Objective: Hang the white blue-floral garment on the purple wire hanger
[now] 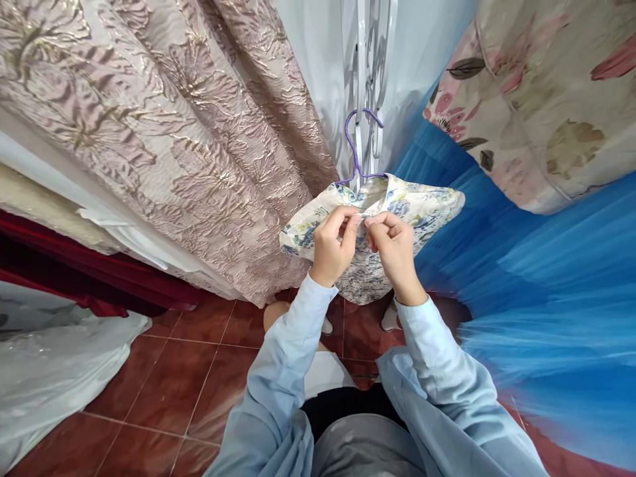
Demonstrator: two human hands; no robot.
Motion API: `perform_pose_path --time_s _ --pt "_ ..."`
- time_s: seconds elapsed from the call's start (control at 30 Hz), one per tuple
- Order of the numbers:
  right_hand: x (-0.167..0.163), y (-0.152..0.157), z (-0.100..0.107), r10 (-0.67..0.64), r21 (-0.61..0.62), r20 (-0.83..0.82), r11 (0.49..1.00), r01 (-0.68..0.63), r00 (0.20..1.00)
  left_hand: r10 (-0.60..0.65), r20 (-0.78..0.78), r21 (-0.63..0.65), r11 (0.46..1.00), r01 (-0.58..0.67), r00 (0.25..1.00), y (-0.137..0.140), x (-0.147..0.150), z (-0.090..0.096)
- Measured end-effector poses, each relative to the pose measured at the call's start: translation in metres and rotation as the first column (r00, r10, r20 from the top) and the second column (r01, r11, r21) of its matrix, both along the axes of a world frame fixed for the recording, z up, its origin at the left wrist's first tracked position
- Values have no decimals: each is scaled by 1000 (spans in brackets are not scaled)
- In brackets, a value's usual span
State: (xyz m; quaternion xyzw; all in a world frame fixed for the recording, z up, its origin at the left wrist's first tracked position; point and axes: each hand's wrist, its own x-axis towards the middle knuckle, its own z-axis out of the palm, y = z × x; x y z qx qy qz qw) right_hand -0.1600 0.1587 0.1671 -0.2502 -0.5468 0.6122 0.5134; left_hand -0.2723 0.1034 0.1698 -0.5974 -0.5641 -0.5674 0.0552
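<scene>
A floral shirt [432, 204] in white, blue and yellow hangs on a purple hanger [356, 149], whose hook goes over a white metal rack [365, 73]. At the front of its neckline, both my hands meet with fingers pinched. My left hand [334, 242] grips the left front edge just below the collar. Close beside it, my right hand [395, 248] pinches the right front edge. A small pale bit of cloth or fastening shows between the fingertips; its exact kind is hidden. The lower part of the shirt drops behind my wrists.
Pink brocade fabric [199, 132] with raised gold flowers hangs at the left, near the shirt. Dark red cloth [89, 265] and a clear plastic-like cover [64, 371] lie further left. Blue tulle [556, 318] and a floral cloth [541, 106] hang at the right, above red floor tiles [163, 384].
</scene>
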Motion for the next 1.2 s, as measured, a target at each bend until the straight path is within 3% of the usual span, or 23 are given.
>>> perform_pose_path --time_s 0.17,0.3,0.43,0.57,0.83,0.97,1.1,1.2 --pt "-9 2 -9 25 -111 -90 993 -35 996 0 22 -21 1000 1 1000 1 -1 -9" --pt "-16 -1 -13 -6 -23 -78 1000 4 997 31 116 1 1000 -31 993 1 1 -13" --pt "-15 -4 -2 -102 20 -93 994 105 990 1 75 -7 1000 -1 997 3 -3 -5" --pt "-12 -6 5 -59 34 -77 998 61 995 -8 21 -4 1000 8 1000 5 -8 2" --pt "-28 3 -12 -43 39 0 998 43 999 67 55 103 992 -72 996 9 -5 -1" --pt "-35 6 -40 -121 75 157 991 110 980 113 173 205 967 -148 978 9 -13 13" --pt "-25 -6 -97 -222 97 397 975 200 891 175 250 249 939 -238 952 5 -38 31" --pt "-13 -19 -138 -259 81 525 963 256 811 243 291 223 923 -313 925 -3 -61 28"
